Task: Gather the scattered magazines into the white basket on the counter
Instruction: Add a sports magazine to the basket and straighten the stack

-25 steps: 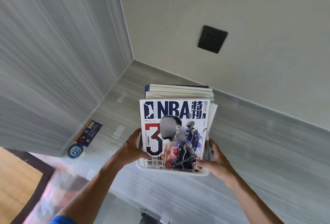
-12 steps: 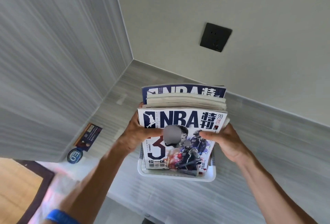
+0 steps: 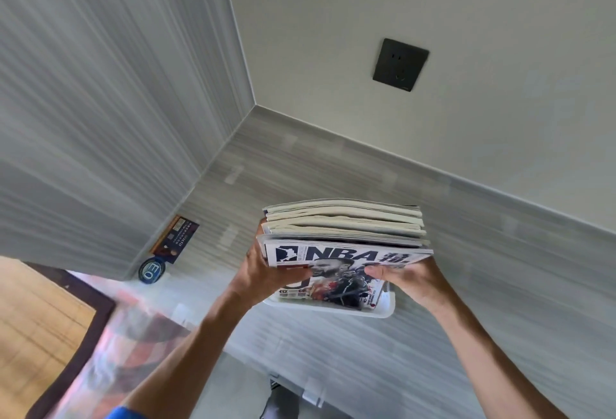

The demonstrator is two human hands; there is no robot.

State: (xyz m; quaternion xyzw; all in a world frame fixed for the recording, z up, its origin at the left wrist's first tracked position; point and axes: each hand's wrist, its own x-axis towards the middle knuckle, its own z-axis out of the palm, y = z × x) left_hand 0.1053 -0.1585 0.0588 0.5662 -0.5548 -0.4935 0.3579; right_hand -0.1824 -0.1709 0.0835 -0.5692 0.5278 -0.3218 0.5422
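While your two hands press in from either side, the stack of magazines [image 3: 345, 225] stands upright in the white basket [image 3: 383, 308], page edges up, well above the basket's rim. Your left hand [image 3: 266, 275] is clamped on the left edge of the stack, thumb lying across the front cover and fingers wrapped behind. Your right hand [image 3: 405, 277] grips the right side the same way, thumb on the cover, the rest of the hand behind the pages. The front magazine [image 3: 336, 256] carries a blue and white NBA masthead and basketball players below it; its top leans toward you, so the cover is foreshortened. Behind it sit several thicker magazines with cream page edges.

The basket rests on the grey striped table [image 3: 500, 285], close to its near edge and away from the corner where the two walls meet. Only the basket's lower front rim and right corner show beneath the covers.

On the table to your left, against the side wall, lie a dark card [image 3: 176, 240] and, just beside it, a round blue badge [image 3: 151, 271]. A black wall socket [image 3: 400, 65] is mounted on the back wall above the basket.
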